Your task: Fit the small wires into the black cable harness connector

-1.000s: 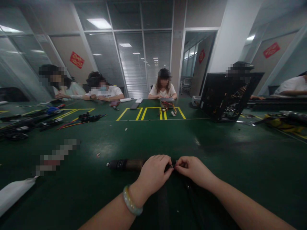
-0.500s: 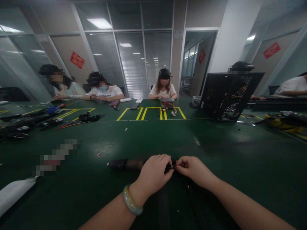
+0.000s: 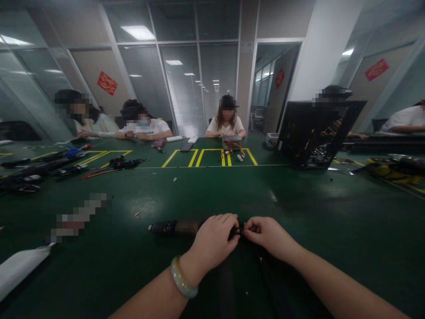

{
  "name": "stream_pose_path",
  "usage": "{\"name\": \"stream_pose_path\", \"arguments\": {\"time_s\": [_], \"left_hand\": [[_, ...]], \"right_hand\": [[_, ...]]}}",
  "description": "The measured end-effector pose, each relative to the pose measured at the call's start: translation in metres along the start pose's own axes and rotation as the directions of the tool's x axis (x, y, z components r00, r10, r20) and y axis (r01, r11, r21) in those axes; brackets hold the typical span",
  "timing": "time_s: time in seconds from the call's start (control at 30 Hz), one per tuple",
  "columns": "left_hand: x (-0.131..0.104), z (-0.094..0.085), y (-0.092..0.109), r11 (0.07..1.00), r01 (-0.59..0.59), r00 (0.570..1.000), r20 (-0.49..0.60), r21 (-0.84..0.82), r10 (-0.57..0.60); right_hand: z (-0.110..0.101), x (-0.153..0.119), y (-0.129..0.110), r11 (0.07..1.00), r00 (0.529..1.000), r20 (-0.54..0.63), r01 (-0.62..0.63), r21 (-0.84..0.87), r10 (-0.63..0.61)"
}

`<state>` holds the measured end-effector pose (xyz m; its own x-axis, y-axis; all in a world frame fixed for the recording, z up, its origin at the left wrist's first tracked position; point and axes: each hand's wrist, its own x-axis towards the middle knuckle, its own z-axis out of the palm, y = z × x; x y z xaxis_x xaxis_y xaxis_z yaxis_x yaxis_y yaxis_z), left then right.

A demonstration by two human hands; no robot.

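A dark electric screwdriver [image 3: 186, 228] lies across the near part of the table, its small silver tip pointing left. Black rings circle its front, and the body behind them is brownish. My left hand [image 3: 215, 239] is closed over its rear part, covering much of it. At that rear end, a small black piece with a pale mark [image 3: 237, 231] shows between my hands. My right hand [image 3: 265, 232] is pinched against this end, thumb and fingertips together; what they grip is too small and hidden to tell. A dark cord-like strip [image 3: 261, 261] runs from below my right hand toward me.
The green table [image 3: 199, 195] has yellow marked boxes. A black computer case [image 3: 318, 137] stands upright at the back right. Cables and dark parts [image 3: 36, 170] lie at the left, near a white sheet [image 3: 21, 270]. Several people sit opposite; one [image 3: 227, 122] handles a wired box [image 3: 232, 141].
Almost nothing differs. Both of my hands keep their place and grip at the screwdriver's rear end, with only a slight shift of the fingers.
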<state>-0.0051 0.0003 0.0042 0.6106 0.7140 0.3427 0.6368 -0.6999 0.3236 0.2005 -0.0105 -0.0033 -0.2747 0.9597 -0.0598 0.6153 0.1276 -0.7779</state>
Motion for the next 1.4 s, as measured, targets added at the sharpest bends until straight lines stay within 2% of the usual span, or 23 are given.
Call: {"name": "stream_pose_path", "arguments": {"time_s": [0.3,0.57,0.8,1.03,1.27,1.4], "left_hand": [[0.0003,0.0003,-0.0006,0.999,-0.05,0.999,0.006,-0.004,0.05],[-0.0004,-0.0002,-0.0002,1.0,-0.005,1.0,-0.005,0.001,0.005],[0.0008,-0.003,0.0009,0.999,-0.047,0.999,0.02,0.002,0.047],[-0.0003,-0.0019,0.0002,1.0,-0.004,1.0,-0.008,0.001,0.004],[0.0007,-0.0025,-0.0003,0.999,-0.049,0.999,0.017,-0.023,0.05],[0.0003,-0.0008,-0.0009,1.0,-0.014,1.0,0.002,-0.023,0.014]], "right_hand": [[-0.0018,-0.0016,-0.0027,1.0,1.0,-0.001,0.004,0.006,-0.004],[0.0,0.0005,0.0015,1.0,1.0,-0.007,0.009,0.005,-0.009],[0.0002,0.0006,0.001,1.0,1.0,0.008,0.003,-0.001,-0.003],[-0.002,-0.0011,-0.0051,1.0,1.0,-0.008,-0.008,-0.03,0.007],[0.0,-0.0001,0.0007,1.0,1.0,-0.006,0.016,0.001,-0.016],[-0.0003,0.0002,0.0009,1.0,1.0,0.0,0.005,-0.002,-0.005]]}}
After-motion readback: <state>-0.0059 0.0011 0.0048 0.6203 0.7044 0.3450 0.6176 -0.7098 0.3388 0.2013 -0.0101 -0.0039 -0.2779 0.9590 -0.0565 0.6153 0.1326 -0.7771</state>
